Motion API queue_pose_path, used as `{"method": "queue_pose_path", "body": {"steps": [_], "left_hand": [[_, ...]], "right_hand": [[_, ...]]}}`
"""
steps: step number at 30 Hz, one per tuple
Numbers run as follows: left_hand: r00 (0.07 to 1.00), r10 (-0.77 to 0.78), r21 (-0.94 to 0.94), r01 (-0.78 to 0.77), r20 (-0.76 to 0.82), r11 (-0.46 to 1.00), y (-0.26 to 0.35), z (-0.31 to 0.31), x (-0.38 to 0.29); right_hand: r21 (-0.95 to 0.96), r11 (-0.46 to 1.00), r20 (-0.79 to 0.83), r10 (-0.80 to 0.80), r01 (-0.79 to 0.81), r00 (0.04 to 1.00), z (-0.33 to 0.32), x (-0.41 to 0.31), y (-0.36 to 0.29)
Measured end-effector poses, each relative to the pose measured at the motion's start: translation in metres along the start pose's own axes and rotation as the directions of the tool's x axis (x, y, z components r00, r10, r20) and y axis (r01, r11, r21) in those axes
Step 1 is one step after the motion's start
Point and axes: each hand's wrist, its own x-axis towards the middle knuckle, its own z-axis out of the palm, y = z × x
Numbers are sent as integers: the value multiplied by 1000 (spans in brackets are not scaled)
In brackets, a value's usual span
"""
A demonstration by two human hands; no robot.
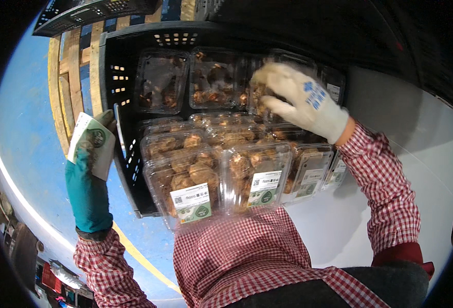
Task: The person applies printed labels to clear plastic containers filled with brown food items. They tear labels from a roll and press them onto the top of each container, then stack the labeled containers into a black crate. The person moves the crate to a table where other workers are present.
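Note:
My left hand, in a teal and dark glove, holds a strip of printed green and white labels at the left side of a black plastic crate. My right hand, in a white knit glove with blue print, is over a clear plastic clamshell pack in the crate's back row, fingers spread; whether it grips the pack I cannot tell. The packs hold brown, round root vegetables. Nearest me, a labelled pack leans beside another labelled pack. Further packs stand behind them.
A wooden pallet stands on the blue floor beyond the crate's left side. Another black crate is at the top left. A pale grey surface extends along the right.

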Motion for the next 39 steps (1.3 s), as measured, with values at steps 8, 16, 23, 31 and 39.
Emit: {"method": "queue_pose_path", "body": {"steps": [8,16,23,31,39], "left_hand": [[1000,30,-161,-29,1,986,33,-4,-16],[990,-83,-603,134,111,787,53,-50,-11],[985,-145,-678,171,96,715,52,-61,-13],[982,-178,-564,180,58,806,49,-60,-12],[942,-289,-740,317,172,593,56,-31,-11]], "right_hand": [[826,563,124,-231,29,965,18,138,-119],[840,481,418,-278,-251,865,42,160,-171],[738,593,555,-261,-322,790,27,143,-176],[551,796,-187,-175,250,967,-8,152,-170],[101,888,-235,-416,448,878,-2,167,-179]]}}
